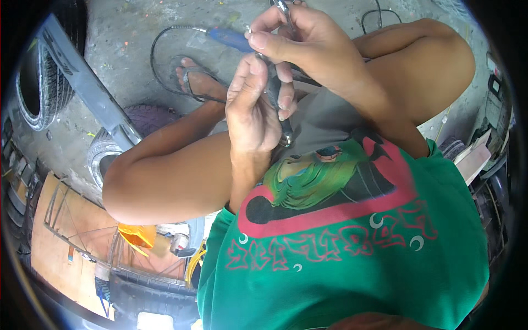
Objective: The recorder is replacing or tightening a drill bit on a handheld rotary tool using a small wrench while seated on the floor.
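My left hand is closed around a dark, rod-like tool with a shiny metal end low by the palm; its exact kind is unclear. Just above and to the right, my right hand pinches a small metal piece between thumb and forefinger. A shiny metal tool, perhaps a wrench, also passes through the right fingers and is cut off by the top edge. Both hands meet close together over my lap. Behind them on the floor lies a blue handheld tool with a black cable, partly covered by my right hand.
My bent legs frame the work, with a sandalled foot near the cable. At left a long grey panel leans across tyres. A wooden board and an orange object lie lower left. Clutter lines the right edge.
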The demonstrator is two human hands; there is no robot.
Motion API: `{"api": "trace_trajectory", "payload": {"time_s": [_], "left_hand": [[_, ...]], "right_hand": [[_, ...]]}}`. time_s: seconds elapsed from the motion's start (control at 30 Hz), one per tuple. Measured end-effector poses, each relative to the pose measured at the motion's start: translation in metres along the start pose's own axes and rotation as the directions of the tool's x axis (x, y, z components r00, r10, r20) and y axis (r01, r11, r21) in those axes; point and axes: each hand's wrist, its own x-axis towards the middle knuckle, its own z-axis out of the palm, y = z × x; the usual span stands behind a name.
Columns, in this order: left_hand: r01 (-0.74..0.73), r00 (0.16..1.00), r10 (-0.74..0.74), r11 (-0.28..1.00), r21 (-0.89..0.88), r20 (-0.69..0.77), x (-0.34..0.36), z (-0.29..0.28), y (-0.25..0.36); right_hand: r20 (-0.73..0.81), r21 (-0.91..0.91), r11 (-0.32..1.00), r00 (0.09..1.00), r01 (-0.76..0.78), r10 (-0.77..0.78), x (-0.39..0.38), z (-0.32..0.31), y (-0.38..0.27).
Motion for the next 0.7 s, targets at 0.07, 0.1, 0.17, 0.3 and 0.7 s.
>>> {"api": "trace_trajectory", "payload": {"time_s": [0.07,0.1,0.17,0.3,0.7], "left_hand": [[0.012,0.998,-0.012,1.000,0.002,0.059,0.001,-0.003,0.002],[-0.003,1.000,0.004,1.000,-0.021,0.016,0.001,-0.001,0.001],[-0.025,0.999,0.023,0.995,-0.095,-0.025,0.003,-0.008,0.001],[-0.189,0.981,0.187,0.981,-0.039,-0.042,0.005,-0.009,0.003],[-0.294,0.956,0.284,0.912,0.285,0.078,0.004,-0.007,0.060]], "right_hand": [[0.008,0.137,0.987,0.997,-0.077,0.077,-0.002,-0.002,-0.003],[0.032,0.266,0.951,0.987,-0.158,0.155,-0.004,-0.003,-0.004],[-0.014,0.187,0.968,0.985,-0.167,0.173,-0.010,-0.002,0.009],[-0.078,0.285,0.958,0.997,0.036,-0.014,-0.033,0.009,0.059],[0.040,0.000,1.000,0.999,0.015,-0.015,-0.051,0.024,0.068]]}}
